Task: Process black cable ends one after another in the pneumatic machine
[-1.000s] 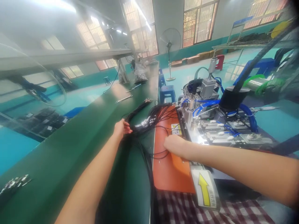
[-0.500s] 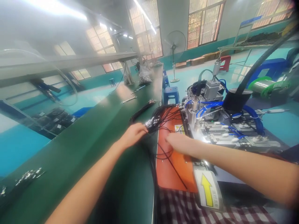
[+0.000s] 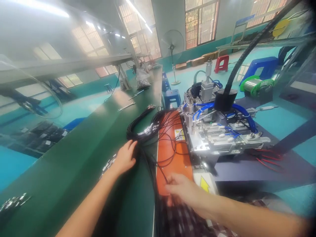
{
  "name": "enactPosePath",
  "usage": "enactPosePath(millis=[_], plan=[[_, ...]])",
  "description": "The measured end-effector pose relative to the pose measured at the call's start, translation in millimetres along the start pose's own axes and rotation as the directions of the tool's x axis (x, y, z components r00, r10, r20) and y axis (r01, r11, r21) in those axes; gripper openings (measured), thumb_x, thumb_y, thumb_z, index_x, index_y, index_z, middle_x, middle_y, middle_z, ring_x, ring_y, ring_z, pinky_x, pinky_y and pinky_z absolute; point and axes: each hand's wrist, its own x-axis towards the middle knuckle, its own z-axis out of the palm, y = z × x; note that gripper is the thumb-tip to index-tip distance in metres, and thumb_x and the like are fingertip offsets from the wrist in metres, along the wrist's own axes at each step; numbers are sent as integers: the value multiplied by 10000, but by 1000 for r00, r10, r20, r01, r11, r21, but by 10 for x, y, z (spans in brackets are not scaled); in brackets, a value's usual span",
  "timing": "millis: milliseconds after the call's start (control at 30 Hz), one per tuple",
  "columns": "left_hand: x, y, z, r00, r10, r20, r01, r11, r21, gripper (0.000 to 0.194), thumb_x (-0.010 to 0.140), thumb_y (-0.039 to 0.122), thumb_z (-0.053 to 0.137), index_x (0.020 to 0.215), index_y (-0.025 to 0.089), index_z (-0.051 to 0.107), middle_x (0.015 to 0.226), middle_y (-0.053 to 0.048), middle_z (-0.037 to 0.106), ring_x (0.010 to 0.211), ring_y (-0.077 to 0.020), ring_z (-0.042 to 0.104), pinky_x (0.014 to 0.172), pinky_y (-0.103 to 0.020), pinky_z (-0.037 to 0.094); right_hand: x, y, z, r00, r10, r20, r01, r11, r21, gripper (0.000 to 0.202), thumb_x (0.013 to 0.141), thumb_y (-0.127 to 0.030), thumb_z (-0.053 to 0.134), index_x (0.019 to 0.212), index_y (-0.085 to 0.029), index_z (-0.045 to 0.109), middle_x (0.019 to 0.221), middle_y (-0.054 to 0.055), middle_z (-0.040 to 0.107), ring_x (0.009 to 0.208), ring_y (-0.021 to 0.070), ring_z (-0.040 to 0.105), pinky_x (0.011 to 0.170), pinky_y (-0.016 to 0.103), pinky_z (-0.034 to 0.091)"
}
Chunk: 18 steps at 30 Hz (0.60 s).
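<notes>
Black cables with shiny metal ends (image 3: 150,128) lie in a bundle over the green bench and the orange plate (image 3: 170,148). My left hand (image 3: 125,156) is over the green bench just below the bundle, fingers apart, with nothing seen in its grip. Low over the near end of the orange plate, my right hand (image 3: 179,189) has its thumb and fingers pinched together on a thin black cable (image 3: 163,172). More black cables run down along the bench edge between the hands.
On the right stands a metal machine (image 3: 217,131) with blue tubes and a thick black hose. The green bench (image 3: 81,158) holds wrenches (image 3: 126,106), a bag of small parts (image 3: 142,79) and another metal-ended bundle (image 3: 14,202). Behind are blue stools (image 3: 172,97) and a fan.
My right hand has come down and nearer along the orange plate. My left hand has left the metal-ended bundle, moved left and nearer, and opened. The view has shifted right.
</notes>
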Motion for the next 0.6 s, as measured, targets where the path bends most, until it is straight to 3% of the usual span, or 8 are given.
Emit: enactPosePath(millis=[67,133,233,333,467,533,600], plan=[[49,-159,82,996,-87,-9,88,992,91,585,768,180,586,1336,113,462,1345,-207,500,1292,-383,429,1053,-589,342,-31,-7,-35,1000,13,-28,-12,1000,24,82,872,-99,406,895,-147,469,689,-30,583,501,48,561,518,193,341],[109,-225,195,991,-135,-22,137,978,157,477,835,222,595,1289,110,503,1272,-181,557,1230,-335,498,1027,-553,392,-79,2,-56,1000,13,-23,-12,999,48,130,886,-84,361,926,-134,474,679,-26,585,495,55,572,518,201,350],[228,-195,359,981,-183,-60,192,955,224,371,897,313,579,1230,154,537,1226,-107,576,1093,-244,579,920,-474,495,-146,34,-46,1000,-21,7,20,991,129,136,898,-111,352,945,-130,478,664,-29,578,501,65,587,530,210,374],[357,-132,445,973,-210,-92,227,939,259,357,903,350,573,1206,163,548,1215,-94,575,1041,-222,595,870,-443,522,-180,77,-21,998,-64,26,57,974,221,176,899,-225,402,1032,-145,485,656,-39,575,507,78,599,520,208,380],[395,-54,365,981,-182,-61,192,944,267,356,902,251,544,1234,121,527,1208,-137,582,1080,-261,587,890,-474,510,-230,225,-58,998,-63,6,61,979,196,368,831,-409,543,1090,-158,471,658,-43,578,523,95,614,509,207,393],[273,59,236,993,-113,-19,114,960,254,466,828,102,495,1290,45,482,1265,-227,550,1190,-338,530,960,-527,461,-304,332,-128,997,-75,6,73,982,174,444,769,-472,617,1057,-171,464,695,-43,577,551,98,618,532,219,425],[40,256,71,999,22,47,-31,974,223,610,751,24,450,1357,95,440,1411,-195,462,1322,-309,423,1075,-492,380,-418,425,-225,997,-77,20,73,985,155,466,745,-512,641,1025,-184,467,729,-38,575,575,94,617,544,218,435]])
